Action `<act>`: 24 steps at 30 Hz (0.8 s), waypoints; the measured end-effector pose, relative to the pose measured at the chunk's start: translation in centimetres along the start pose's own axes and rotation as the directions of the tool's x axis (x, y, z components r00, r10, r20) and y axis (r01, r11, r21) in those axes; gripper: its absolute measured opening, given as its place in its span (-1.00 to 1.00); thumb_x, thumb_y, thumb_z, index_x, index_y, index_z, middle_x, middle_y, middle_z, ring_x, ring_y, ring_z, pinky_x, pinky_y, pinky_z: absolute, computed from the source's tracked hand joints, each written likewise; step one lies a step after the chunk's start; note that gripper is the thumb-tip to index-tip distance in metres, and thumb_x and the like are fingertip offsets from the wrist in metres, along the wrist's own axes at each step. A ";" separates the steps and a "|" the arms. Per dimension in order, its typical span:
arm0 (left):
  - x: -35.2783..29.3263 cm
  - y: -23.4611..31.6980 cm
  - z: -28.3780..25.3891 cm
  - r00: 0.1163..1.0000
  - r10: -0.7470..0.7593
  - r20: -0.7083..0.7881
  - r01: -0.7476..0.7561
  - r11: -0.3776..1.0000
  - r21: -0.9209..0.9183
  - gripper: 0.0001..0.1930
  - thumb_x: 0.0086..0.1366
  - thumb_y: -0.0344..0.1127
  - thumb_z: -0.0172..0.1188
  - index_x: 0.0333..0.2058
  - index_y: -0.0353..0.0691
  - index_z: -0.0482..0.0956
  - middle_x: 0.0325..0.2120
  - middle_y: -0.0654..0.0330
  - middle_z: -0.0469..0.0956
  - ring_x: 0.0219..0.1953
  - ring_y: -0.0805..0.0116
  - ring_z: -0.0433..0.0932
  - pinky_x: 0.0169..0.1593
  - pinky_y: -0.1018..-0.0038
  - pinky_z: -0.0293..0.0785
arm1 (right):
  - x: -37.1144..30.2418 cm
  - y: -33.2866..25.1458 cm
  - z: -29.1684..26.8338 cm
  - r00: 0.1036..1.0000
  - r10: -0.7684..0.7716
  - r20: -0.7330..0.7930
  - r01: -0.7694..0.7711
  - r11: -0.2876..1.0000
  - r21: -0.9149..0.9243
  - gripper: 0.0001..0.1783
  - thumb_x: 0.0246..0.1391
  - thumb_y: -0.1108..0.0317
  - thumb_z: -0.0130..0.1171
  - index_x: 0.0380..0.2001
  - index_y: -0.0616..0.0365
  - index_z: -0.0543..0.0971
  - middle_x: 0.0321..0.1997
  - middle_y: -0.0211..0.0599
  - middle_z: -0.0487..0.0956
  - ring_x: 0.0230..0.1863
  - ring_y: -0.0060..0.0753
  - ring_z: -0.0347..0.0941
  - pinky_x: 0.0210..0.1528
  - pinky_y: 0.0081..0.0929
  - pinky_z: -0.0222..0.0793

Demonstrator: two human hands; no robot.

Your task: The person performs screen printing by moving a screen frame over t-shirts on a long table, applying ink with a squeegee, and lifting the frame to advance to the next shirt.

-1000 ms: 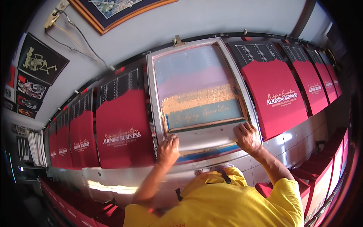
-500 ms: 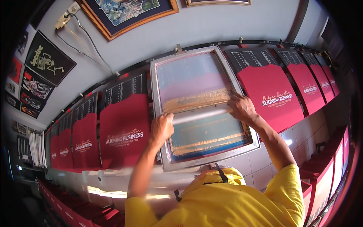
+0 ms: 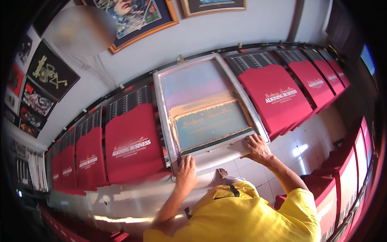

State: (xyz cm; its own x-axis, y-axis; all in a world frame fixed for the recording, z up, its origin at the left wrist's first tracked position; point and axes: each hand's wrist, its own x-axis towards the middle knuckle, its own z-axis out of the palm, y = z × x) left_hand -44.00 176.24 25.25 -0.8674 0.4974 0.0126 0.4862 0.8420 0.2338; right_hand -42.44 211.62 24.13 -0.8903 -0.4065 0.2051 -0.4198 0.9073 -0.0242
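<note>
A metal-framed printing screen [image 3: 238,92] lies over one of the boards in the middle. Across its near end runs a long pale squeegee [image 3: 219,152]. My left hand [image 3: 186,174] is closed on the left end of the squeegee, fingertips over its top. My right hand [image 3: 259,150] grips the right end. Beyond the squeegee, gold ink [image 3: 201,101] forms a ridge across the mesh and thin lines along the sides of the blue-green printing area [image 3: 209,125]. Faint gold lettering shows in that area. The squeegee hides its blade and the near edge of the mesh.
Red shirts [image 3: 131,133] with printed chests lie on black boards along both sides, one close right [image 3: 278,94]. Behind them a dark rail runs along the wall. More red-covered boards [image 3: 322,193] stand at lower right. A bare foot [image 3: 221,172] shows on the tiled floor.
Both hands have drawn the squeegee toward me, from mid-screen to the near end. The printing area behind it is now uncovered. The view has shifted slightly.
</note>
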 end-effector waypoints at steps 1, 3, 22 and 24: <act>-0.3 0.2 0.3 1.000 0.010 -0.009 -0.010 1.000 0.002 -0.49 0.16 -0.51 0.01 0.12 -0.52 0.31 0.19 -0.16 0.29 0.29 -0.08 0.23 0.35 0.21 0.16 | -0.4 -0.3 0.0 1.000 0.012 -0.003 -0.012 1.000 0.024 -0.25 -0.25 -0.17 0.37 -0.07 0.16 0.53 0.00 -0.25 0.43 0.10 -0.18 0.29 0.07 -0.20 0.30; -0.8 0.1 0.5 0.999 0.019 -0.033 -0.018 1.000 0.015 -0.47 0.16 -0.50 0.00 0.15 -0.53 0.29 0.21 -0.18 0.27 0.30 -0.09 0.20 0.37 0.22 0.13 | -0.5 -0.6 0.5 1.000 0.019 -0.009 -0.018 0.999 0.052 -0.22 -0.25 -0.20 0.36 -0.06 0.17 0.52 -0.01 -0.24 0.43 0.07 -0.19 0.30 0.05 -0.20 0.30; 1.5 -13.3 5.6 0.758 -0.649 -0.068 0.448 0.594 -0.668 -0.69 0.40 -0.19 0.01 -0.34 -0.39 0.44 -0.44 0.09 0.40 -0.31 0.25 0.34 -0.16 0.31 0.29 | 3.4 8.9 7.9 0.515 0.848 -0.126 -0.628 0.473 0.618 -0.71 0.19 0.27 0.06 -0.27 0.30 0.60 -0.40 0.16 0.57 -0.29 0.20 0.54 -0.21 -0.11 0.43; 1.8 -12.6 5.0 0.762 -0.638 -0.112 0.355 0.557 -0.751 -0.64 0.41 -0.17 0.01 -0.49 -0.35 0.39 -0.59 0.26 0.31 -0.46 0.43 0.25 -0.32 0.38 0.25 | 3.9 8.7 7.6 0.474 0.879 -0.061 -0.695 0.415 0.587 -0.66 0.20 0.21 0.05 -0.36 0.31 0.60 -0.48 0.18 0.53 -0.35 0.19 0.54 -0.27 -0.10 0.41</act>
State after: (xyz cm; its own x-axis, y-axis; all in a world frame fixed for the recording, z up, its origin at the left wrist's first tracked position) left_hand -51.15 167.54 17.48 -0.9830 -0.1813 -0.0301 -0.1167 0.4889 0.8645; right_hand -50.93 217.13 17.24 -0.7797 0.6113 0.1357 0.3408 0.5962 -0.7269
